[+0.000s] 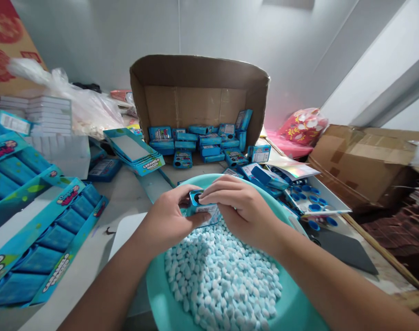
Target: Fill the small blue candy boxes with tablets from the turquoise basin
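Over a turquoise tub [155,280] full of pale blue and white candies [226,276], my left hand [171,216] grips a small blue candy box [203,208] between thumb and fingers. The box is tilted, with a black round spot on its top face and a white printed label below. My right hand [239,204] lies against the box's right side, its fingers bent together and the fingertips at the black spot. Its palm side is hidden, so whether candies are in it does not show.
A cardboard carton [195,103] on its side holds several blue boxes. Display trays [75,220] of blue packs stand at left, with empty display sleeves [133,151] behind. At right are a white tray [333,202] of blue caps, a dark flat panel [345,250] and a brown carton [361,161].
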Demonstrator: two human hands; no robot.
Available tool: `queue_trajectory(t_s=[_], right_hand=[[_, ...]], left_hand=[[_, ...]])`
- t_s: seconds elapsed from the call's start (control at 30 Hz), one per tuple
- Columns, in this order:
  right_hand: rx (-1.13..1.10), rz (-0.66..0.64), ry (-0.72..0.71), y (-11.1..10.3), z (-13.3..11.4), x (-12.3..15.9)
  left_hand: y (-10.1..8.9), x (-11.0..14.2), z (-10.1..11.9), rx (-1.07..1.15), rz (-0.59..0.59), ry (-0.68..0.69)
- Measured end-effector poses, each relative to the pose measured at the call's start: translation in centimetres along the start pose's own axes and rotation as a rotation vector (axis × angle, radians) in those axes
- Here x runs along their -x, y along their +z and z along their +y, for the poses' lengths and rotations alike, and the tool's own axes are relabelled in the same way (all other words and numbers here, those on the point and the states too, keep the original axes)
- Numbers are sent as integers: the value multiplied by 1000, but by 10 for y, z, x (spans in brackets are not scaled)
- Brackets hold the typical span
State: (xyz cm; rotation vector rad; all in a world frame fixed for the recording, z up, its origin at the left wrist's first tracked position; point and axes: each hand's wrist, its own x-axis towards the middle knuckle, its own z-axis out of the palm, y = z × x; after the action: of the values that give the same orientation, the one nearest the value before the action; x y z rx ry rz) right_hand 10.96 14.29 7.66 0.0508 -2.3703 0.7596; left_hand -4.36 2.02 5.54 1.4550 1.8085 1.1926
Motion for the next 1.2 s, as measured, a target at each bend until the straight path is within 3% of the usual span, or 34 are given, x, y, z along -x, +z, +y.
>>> queue_trajectory(t_s=[0.13,0.23,0.33,0.4,0.53,0.63,0.73,0.93,1.1,1.2], right_hand=[[-71,165,194,-2,8,0],[-90,214,552,-9,29,7],[-183,-17,932,-18,57,24],[-164,-194,1060,-18,71,38],[-3,-426,905,8,75,53],[-78,-561,721,40,61,55],[-206,-651,587,57,41,53],[-318,-713,463,59,8,63],[-356,-669,347,76,8,73],[-353,-735,388,80,12,65]], left_hand=[[3,-2,-3,2,66,-26],[6,-4,-11,17,166,-41],[7,-5,-15,-21,184,-51],[7,-3,-14,-36,188,-50],[5,-2,-11,-61,250,-44],[4,-4,-13,-54,303,-42],[4,-5,-15,-67,277,-48],[5,-6,-15,-158,266,-61],[5,-5,-16,-97,282,-85],[5,-3,-13,-152,242,-127]])
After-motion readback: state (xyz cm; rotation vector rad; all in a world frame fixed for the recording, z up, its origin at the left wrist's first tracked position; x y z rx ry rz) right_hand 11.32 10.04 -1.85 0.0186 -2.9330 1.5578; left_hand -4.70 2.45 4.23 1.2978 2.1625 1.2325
